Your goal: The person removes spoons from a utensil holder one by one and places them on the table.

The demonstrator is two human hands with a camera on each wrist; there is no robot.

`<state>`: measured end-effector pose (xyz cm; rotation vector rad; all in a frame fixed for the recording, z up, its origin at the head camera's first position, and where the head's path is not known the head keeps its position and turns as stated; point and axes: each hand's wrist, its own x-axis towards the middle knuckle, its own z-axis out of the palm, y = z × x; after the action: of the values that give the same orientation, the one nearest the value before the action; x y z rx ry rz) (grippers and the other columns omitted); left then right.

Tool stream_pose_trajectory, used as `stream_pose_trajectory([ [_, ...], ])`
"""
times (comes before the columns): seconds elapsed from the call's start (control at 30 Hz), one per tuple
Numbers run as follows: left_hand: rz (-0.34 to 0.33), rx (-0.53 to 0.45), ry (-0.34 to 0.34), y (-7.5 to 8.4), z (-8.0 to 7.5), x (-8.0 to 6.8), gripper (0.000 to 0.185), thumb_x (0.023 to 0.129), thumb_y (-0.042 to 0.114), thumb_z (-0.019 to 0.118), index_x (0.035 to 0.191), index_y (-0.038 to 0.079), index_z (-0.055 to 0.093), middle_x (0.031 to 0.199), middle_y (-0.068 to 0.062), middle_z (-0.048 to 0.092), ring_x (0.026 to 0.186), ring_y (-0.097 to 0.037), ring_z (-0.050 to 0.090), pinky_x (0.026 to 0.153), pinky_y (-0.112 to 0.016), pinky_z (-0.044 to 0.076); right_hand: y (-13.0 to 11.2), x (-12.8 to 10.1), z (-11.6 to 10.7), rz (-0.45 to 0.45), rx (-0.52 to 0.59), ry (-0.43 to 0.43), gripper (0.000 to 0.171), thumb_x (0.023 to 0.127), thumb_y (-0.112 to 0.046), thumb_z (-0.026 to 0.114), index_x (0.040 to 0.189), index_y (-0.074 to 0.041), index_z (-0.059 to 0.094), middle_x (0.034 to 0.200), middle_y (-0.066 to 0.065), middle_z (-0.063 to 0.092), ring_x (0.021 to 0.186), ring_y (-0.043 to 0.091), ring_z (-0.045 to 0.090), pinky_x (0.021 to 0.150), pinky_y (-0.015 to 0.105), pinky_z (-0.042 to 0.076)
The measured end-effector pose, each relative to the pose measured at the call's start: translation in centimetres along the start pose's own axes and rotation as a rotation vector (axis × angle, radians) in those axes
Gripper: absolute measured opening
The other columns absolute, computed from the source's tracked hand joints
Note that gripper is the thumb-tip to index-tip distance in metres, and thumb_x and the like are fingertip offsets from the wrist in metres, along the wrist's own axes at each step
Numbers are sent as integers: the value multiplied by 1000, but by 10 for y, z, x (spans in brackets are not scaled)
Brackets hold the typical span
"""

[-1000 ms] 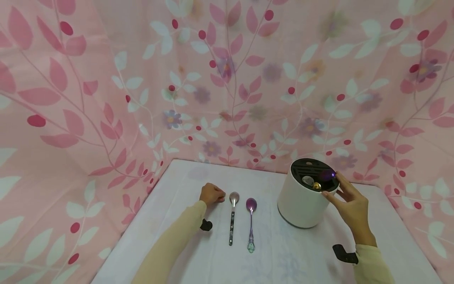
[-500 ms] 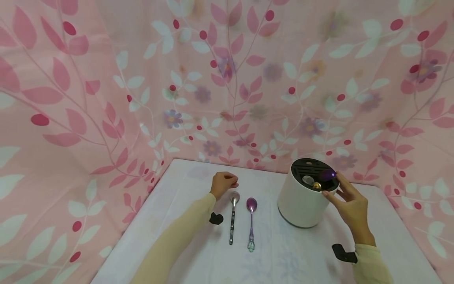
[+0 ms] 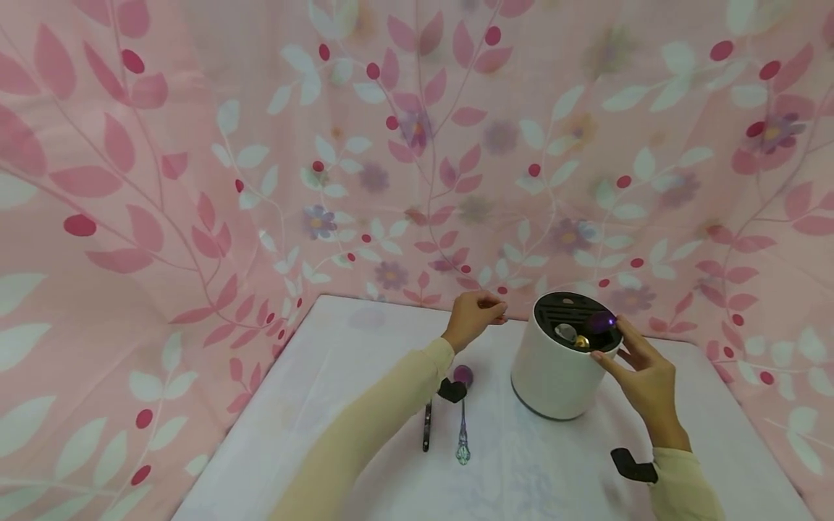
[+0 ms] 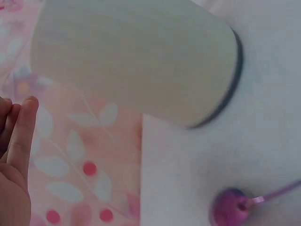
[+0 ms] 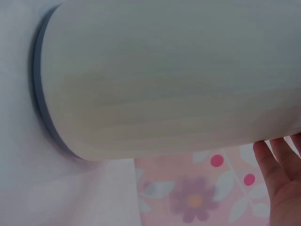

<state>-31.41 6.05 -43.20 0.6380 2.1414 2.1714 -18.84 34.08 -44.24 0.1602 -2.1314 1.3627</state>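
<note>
The left hand (image 3: 472,320), fingers pressed together with nothing seen held, has been brought rightward, closer to the white cylindrical holder (image 3: 555,382) at lower right, which is touched by the right hand (image 3: 651,376) with thumb and fingers spread. The purple metal spoon (image 3: 463,450) and spotted black-handled spoon (image 3: 427,427) are left outside, lower centre.

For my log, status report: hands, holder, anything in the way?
Left hand empty; right hand touching holder. Holder upright, purple spoon inside. Nothing seen between left hand and holder.
</note>
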Motion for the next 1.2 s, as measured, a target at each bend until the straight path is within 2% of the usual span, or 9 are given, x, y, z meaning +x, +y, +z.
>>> stream_pose_trajectory([
  [0.17, 46, 61, -3, 20, 28, 13, 11, 89, 8, 71, 97, 0, 72, 86, -12, 70, 70, -13, 71, 68, -27, 59, 1, 0, 1, 6, -13, 2, 73, 73, 9, 81, 139, -5, 53, 145, 6, 49, 124, 6, 52, 88, 13, 47],
  [0.33, 106, 94, -1, 39, 49, 23, 8, 90, 12, 71, 95, 6, 72, 82, -3, 70, 68, -7, 69, 66, -23, 58, 11, 3, 2, -2, -15, 17, 74, 72, 8, 82, 139, -9, 55, 145, 7, 49, 123, 4, 52, 88, 12, 47],
  [0.53, 95, 102, -46, 50, 66, 21, 9, 90, 12, 72, 96, 6, 73, 84, 1, 71, 70, -4, 68, 68, -18, 57, 8, 5, 4, -5, -25, -13, 73, 74, 5, 82, 140, -9, 53, 145, 12, 48, 123, 2, 52, 88, 13, 47],
  [0.6, 87, 161, -71, 52, 72, 19, 11, 90, 15, 72, 97, 8, 75, 84, 4, 71, 70, -1, 67, 69, -16, 55, 7, 3, 3, -10, -30, -14, 72, 74, 5, 82, 139, -5, 53, 144, 16, 48, 123, 3, 52, 88, 14, 47],
  [0.7, 101, 305, -100, 55, 81, 16, 15, 90, 23, 72, 101, 13, 77, 87, 11, 71, 74, 5, 63, 71, -11, 52, 6, 0, 0, -7, -43, -1, 72, 74, 7, 82, 139, -3, 53, 143, 17, 48, 123, 2, 52, 88, 14, 47],
  [0.8, 119, 420, -125, 54, 87, 13, 21, 89, 29, 73, 106, 17, 77, 93, 14, 71, 81, 6, 61, 74, -8, 49, 9, -4, -1, 1, -47, 9, 73, 74, 6, 82, 139, -7, 53, 144, 14, 48, 122, 0, 52, 87, 14, 47],
  [0.97, 101, 484, -203, 51, 94, 11, 24, 86, 32, 76, 105, 18, 77, 98, 13, 72, 84, 6, 60, 72, -8, 49, 13, -5, -1, -11, -50, 2, 73, 75, 3, 82, 141, -11, 53, 145, 7, 48, 123, 0, 51, 87, 12, 46],
  [1.1, 67, 508, -292, 56, 95, 8, 22, 88, 37, 72, 103, 21, 78, 94, 17, 70, 79, 6, 60, 68, -10, 49, 14, -4, 0, -30, -42, -1, 73, 76, 3, 81, 141, -11, 52, 146, 7, 48, 124, 1, 51, 88, 12, 46],
  [1.2, 89, 565, -360, 61, 94, 6, 23, 89, 42, 70, 102, 24, 78, 89, 21, 66, 79, 6, 57, 67, -11, 48, 11, -3, -1, -38, -31, -1, 72, 76, 5, 80, 141, -9, 52, 145, 10, 47, 124, 3, 51, 88, 13, 46],
])
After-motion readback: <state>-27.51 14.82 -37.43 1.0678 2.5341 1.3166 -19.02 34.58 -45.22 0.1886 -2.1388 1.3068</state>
